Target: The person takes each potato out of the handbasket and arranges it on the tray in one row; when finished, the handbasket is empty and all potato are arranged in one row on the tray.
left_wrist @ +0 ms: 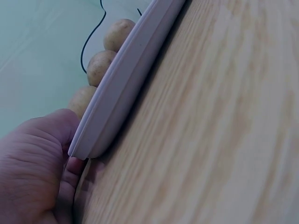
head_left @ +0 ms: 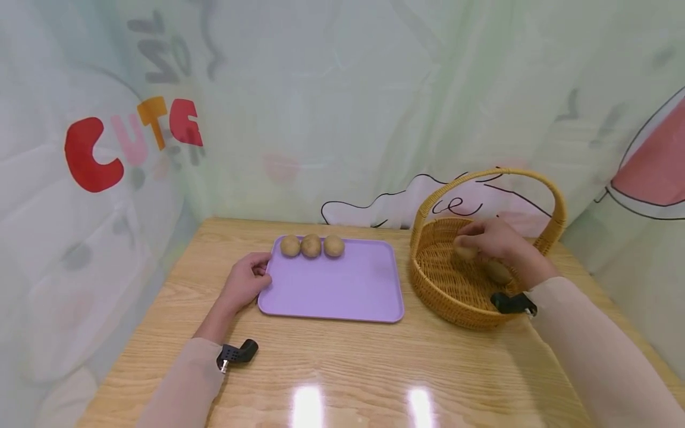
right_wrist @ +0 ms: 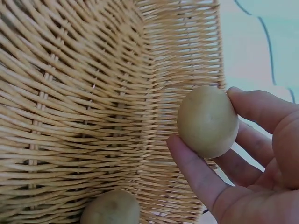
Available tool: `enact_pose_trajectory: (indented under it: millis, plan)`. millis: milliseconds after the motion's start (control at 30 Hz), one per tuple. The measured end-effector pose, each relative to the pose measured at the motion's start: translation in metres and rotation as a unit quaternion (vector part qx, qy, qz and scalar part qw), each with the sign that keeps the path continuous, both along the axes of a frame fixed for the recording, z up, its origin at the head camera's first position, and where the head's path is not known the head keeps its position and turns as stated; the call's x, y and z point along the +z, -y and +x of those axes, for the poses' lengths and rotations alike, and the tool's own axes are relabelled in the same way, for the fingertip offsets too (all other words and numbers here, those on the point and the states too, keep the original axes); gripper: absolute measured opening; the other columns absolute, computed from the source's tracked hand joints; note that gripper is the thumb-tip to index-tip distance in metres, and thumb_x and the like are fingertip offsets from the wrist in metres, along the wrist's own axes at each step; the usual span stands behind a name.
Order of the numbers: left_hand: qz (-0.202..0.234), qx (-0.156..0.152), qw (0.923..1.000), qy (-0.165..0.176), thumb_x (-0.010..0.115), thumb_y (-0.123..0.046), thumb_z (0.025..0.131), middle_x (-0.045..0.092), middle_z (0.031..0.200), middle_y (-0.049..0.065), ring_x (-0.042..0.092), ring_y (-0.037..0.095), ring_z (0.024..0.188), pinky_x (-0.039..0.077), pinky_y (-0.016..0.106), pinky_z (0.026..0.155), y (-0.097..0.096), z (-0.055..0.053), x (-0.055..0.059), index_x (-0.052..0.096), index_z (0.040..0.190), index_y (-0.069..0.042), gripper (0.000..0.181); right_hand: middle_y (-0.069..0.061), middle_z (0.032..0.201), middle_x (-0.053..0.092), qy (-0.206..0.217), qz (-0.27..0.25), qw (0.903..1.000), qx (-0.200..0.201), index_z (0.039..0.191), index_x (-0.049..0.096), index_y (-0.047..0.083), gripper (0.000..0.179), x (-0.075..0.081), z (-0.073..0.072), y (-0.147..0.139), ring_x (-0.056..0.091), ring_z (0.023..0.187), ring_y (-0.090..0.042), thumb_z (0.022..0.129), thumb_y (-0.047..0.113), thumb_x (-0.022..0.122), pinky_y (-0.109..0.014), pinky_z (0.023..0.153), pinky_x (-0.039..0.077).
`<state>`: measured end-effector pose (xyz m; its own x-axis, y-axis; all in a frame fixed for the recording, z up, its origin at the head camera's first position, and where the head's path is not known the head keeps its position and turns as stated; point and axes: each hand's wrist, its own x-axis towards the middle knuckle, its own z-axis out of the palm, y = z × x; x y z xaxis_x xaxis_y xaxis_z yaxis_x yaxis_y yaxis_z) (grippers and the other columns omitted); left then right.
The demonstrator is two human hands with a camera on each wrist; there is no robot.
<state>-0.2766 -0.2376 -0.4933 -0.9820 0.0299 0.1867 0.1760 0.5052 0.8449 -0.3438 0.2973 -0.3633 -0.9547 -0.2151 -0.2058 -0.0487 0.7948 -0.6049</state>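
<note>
My right hand (head_left: pixel 495 241) is inside the wicker basket (head_left: pixel 446 300), pinching a potato (right_wrist: pixel 208 121) between thumb and fingers. In the right wrist view, that potato is held apart from the woven bottom. Another potato (right_wrist: pixel 112 208) lies in the basket below it. With the thumb at the rim and fingers curled beneath, my left hand (head_left: pixel 247 282) grips the left edge of a purple tray (head_left: pixel 332 288). Three potatoes (head_left: pixel 311 245) sit in a row along the tray's far left side; they also show past the rim in the left wrist view.
The tray and basket stand side by side on a wooden table (head_left: pixel 342 362). The basket's tall handle (head_left: pixel 503 171) arches over the right hand. A printed curtain (head_left: pixel 321 107) hangs behind the table's far edge and along its sides.
</note>
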Motion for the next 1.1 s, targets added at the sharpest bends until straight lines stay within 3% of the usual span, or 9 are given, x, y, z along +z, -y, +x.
enact_pose_trajectory:
  millis: [300, 567, 767, 1100]
  plan:
    - [0.0, 0.009, 0.9999, -0.01, 0.064, 0.006, 0.074, 0.061, 0.101, 0.013, 0.055, 0.021, 0.087, 0.048, 0.029, 0.074, -0.006, -0.008, -0.001, 0.06, 0.127, 0.007, 0.053, -0.021, 0.126, 0.059, -0.056, -0.021, 0.9981, 0.012, 0.129, 0.059, 0.002, 0.058, 0.011, 0.02, 0.008, 0.057, 0.109, -0.033, 0.091, 0.045, 0.063, -0.043, 0.085, 0.051]
    - [0.002, 0.013, 0.9998, -0.018, 0.064, 0.006, 0.074, 0.062, 0.105, 0.015, 0.057, 0.022, 0.088, 0.049, 0.027, 0.075, -0.006, -0.016, -0.003, 0.059, 0.126, 0.009, 0.053, -0.019, 0.136, 0.051, -0.052, -0.095, 0.9941, -0.008, 0.135, 0.055, 0.006, 0.061, 0.02, 0.047, 0.035, 0.057, 0.108, -0.03, 0.091, 0.048, 0.063, -0.035, 0.083, 0.052]
    - [0.0, 0.013, 0.9998, -0.018, 0.063, 0.008, 0.074, 0.062, 0.106, 0.016, 0.057, 0.023, 0.089, 0.048, 0.028, 0.076, -0.003, -0.016, -0.001, 0.059, 0.126, 0.009, 0.053, -0.015, 0.129, 0.057, -0.065, -0.133, 0.9889, 0.01, 0.132, 0.058, 0.006, 0.056, 0.02, 0.06, 0.058, 0.06, 0.104, -0.025, 0.09, 0.043, 0.066, -0.037, 0.081, 0.053]
    - [-0.005, 0.024, 0.9995, -0.02, 0.064, 0.005, 0.073, 0.061, 0.102, 0.015, 0.056, 0.022, 0.087, 0.049, 0.03, 0.074, -0.003, -0.017, 0.0, 0.059, 0.126, 0.008, 0.054, -0.01, 0.121, 0.063, -0.084, -0.142, 0.9855, 0.04, 0.124, 0.065, 0.01, 0.046, 0.015, 0.071, 0.1, 0.061, 0.104, -0.025, 0.089, 0.039, 0.068, -0.036, 0.082, 0.052]
